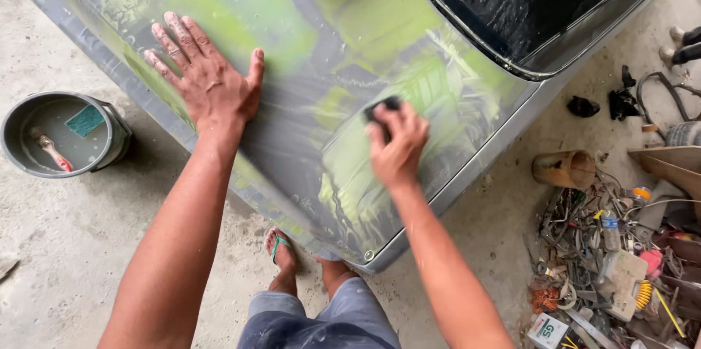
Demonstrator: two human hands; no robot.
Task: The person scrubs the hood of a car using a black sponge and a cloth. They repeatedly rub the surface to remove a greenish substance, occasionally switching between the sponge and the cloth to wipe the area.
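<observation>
My right hand is clamped on a small dark sanding pad against the wet grey-green car panel, left hand splayed flat up-left of it.

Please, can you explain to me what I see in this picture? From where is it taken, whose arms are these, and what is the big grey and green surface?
The camera sits on a person's head and looks down, so both arms are that person's own. The big surface is a car body panel, grey with patches of green filler and wet streaks. The left hand lies flat and open on it. The right hand presses a small dark sanding pad against the panel. On the concrete floor at the left stands a bucket of water with a green sponge and a brush. At the right lies a pile of scrap parts.
</observation>
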